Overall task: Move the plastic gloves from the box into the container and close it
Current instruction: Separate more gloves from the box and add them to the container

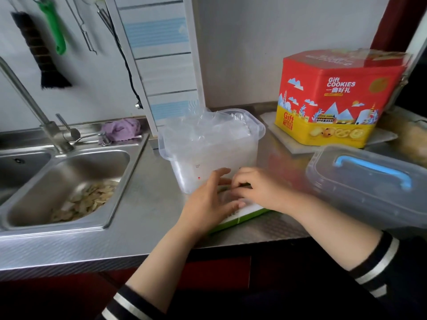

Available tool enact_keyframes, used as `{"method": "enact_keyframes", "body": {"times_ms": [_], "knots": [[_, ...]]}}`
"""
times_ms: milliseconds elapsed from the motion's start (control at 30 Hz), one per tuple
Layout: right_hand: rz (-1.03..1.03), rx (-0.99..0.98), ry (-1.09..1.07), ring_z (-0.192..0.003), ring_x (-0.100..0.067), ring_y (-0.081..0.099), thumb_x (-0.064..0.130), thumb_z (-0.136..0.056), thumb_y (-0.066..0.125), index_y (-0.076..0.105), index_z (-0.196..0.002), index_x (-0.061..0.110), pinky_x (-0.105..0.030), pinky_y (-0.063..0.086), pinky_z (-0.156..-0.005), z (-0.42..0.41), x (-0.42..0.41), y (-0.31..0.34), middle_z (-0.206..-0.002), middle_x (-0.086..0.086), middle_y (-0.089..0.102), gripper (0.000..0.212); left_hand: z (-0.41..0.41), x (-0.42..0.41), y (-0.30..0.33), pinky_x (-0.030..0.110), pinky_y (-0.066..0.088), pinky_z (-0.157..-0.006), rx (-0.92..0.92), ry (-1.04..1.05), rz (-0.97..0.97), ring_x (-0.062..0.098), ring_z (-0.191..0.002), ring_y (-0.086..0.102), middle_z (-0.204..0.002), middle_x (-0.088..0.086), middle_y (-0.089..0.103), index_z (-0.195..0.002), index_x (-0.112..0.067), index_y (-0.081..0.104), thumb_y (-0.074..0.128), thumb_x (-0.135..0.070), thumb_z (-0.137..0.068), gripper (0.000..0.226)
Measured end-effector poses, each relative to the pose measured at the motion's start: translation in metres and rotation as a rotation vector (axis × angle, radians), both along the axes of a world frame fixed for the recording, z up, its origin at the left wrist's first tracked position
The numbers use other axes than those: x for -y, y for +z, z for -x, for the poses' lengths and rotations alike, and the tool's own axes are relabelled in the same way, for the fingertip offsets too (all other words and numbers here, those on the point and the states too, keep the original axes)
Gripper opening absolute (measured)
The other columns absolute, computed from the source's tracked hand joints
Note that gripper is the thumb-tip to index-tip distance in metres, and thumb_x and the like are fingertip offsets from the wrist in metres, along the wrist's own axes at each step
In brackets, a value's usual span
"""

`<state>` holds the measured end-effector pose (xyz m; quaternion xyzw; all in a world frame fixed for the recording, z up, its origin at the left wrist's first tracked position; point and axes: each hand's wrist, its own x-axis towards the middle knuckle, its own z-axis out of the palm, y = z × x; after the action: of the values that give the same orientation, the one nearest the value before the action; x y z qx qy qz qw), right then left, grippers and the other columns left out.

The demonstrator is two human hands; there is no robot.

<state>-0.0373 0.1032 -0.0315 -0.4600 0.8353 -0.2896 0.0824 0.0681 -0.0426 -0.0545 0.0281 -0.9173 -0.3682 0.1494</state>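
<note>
Hands (pixel 233 192) on box (pixel 240 215); gloves (pixel 208 128) fill container (pixel 184 158)

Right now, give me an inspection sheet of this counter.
Surface: steel counter, sink holding scraps.
Job's things: open container full of plastic gloves; green box in front; lid lying off, right.
Clutter: cookie tin, purple cloth.
Grippers: left hand resting on the box; right hand fingers curled at its opening, grip unclear.
Cables: black cord on wall.
Surroundings: hanging brush, tap.
</note>
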Motion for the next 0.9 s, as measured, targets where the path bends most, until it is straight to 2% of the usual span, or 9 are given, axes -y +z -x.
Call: {"method": "enact_keyframes", "body": {"times_ms": [100, 233, 367, 500, 567, 667, 767, 833, 900], "knots": [[0.052, 0.073, -0.033, -0.087, -0.004, 0.057, 0.028, -0.092, 0.063, 0.071, -0.086, 0.021, -0.024, 0.043, -0.077, -0.002, 0.000, -0.001, -0.093, 0.012, 0.060, 0.012, 0.003, 0.002, -0.009, 0.027, 0.050, -0.083, 0.022, 0.013, -0.079, 0.000, -0.099, 0.059, -0.110, -0.016, 0.065, -0.134, -0.033, 0.040, 0.080, -0.050, -0.072, 0.075], [0.177, 0.180, -0.044, -0.082, -0.002, 0.060, 0.023, -0.093, 0.063, 0.069, -0.081, 0.030, -0.026, 0.048, -0.080, 0.000, 0.001, 0.001, -0.084, 0.014, 0.065, 0.016, 0.004, 0.002, -0.008, 0.030, 0.051, -0.081, 0.027, 0.016, -0.094, 0.004, -0.094, 0.060, -0.104, -0.015, 0.065, -0.125, -0.035, 0.048, 0.080, -0.053, -0.071, 0.065], [0.511, 0.253, -0.158, -0.065, 0.001, 0.056, 0.015, -0.095, 0.058, 0.065, -0.079, 0.026, -0.019, 0.047, -0.065, -0.005, 0.004, 0.029, -0.072, 0.008, 0.065, 0.021, 0.005, 0.003, -0.009, 0.031, 0.048, -0.073, 0.055, 0.041, -0.027, 0.016, -0.088, 0.060, -0.092, -0.012, 0.060, -0.109, -0.029, 0.051, 0.079, -0.052, -0.072, 0.052], [0.819, 0.422, -0.276, -0.060, -0.009, 0.063, 0.025, -0.096, 0.058, 0.070, -0.078, 0.018, -0.024, 0.052, -0.060, 0.001, -0.004, 0.070, -0.064, 0.002, 0.070, 0.024, 0.002, 0.008, -0.007, 0.034, 0.049, -0.095, 0.102, -0.007, -0.110, 0.007, -0.111, 0.060, -0.117, -0.012, 0.065, -0.129, -0.035, 0.044, 0.082, -0.051, -0.069, 0.073], [0.824, 0.516, -0.267, -0.052, -0.012, 0.056, 0.025, -0.096, 0.057, 0.072, -0.080, 0.012, -0.022, 0.040, -0.049, 0.004, -0.008, 0.078, -0.062, 0.000, 0.070, 0.025, -0.003, 0.008, 0.002, 0.032, 0.047, -0.099, -0.006, -0.054, -0.304, 0.001, -0.114, 0.058, -0.118, -0.014, 0.064, -0.127, -0.031, 0.048, 0.076, -0.055, -0.068, 0.070], [0.782, 0.612, -0.244, -0.062, -0.028, 0.054, 0.030, -0.093, 0.061, 0.072, -0.086, 0.006, -0.036, 0.035, -0.059, 0.007, -0.013, 0.076, -0.069, -0.010, 0.070, 0.027, -0.007, 0.001, 0.022, 0.033, 0.048, -0.094, -0.395, -0.030, -0.490, 0.014, -0.113, 0.060, -0.120, -0.003, 0.062, -0.122, -0.025, 0.051, 0.065, -0.067, -0.075, 0.064], [0.780, 0.712, -0.206, -0.062, -0.026, 0.064, 0.025, -0.095, 0.058, 0.071, -0.084, 0.005, -0.039, 0.048, -0.068, 0.005, -0.013, 0.073, -0.074, -0.010, 0.071, 0.026, -0.003, -0.004, 0.049, 0.027, 0.043, -0.100, -0.638, 0.098, -0.300, 0.016, -0.126, 0.048, -0.138, 0.003, 0.043, -0.133, -0.024, 0.039, 0.070, -0.055, -0.078, 0.070], [0.752, 0.762, -0.158, -0.064, -0.024, 0.066, 0.023, -0.096, 0.054, 0.071, -0.079, 0.008, -0.039, 0.051, -0.069, 0.002, -0.010, 0.071, -0.076, -0.011, 0.072, 0.028, 0.006, -0.004, 0.070, 0.020, 0.032, -0.108, -0.509, 0.085, -0.087, 0.009, -0.134, 0.038, -0.143, -0.004, 0.039, -0.142, -0.025, 0.031, 0.076, -0.048, -0.075, 0.084], [0.685, 0.750, -0.123, -0.063, -0.023, 0.067, 0.026, -0.097, 0.052, 0.071, -0.080, 0.011, -0.039, 0.050, -0.068, -0.003, -0.006, 0.071, -0.073, -0.010, 0.071, 0.030, 0.017, -0.004, 0.090, 0.013, 0.037, -0.097, -0.286, 0.021, -0.020, 0.003, -0.119, 0.052, -0.123, -0.011, 0.058, -0.133, -0.022, 0.049, 0.079, -0.043, -0.076, 0.067]]}}
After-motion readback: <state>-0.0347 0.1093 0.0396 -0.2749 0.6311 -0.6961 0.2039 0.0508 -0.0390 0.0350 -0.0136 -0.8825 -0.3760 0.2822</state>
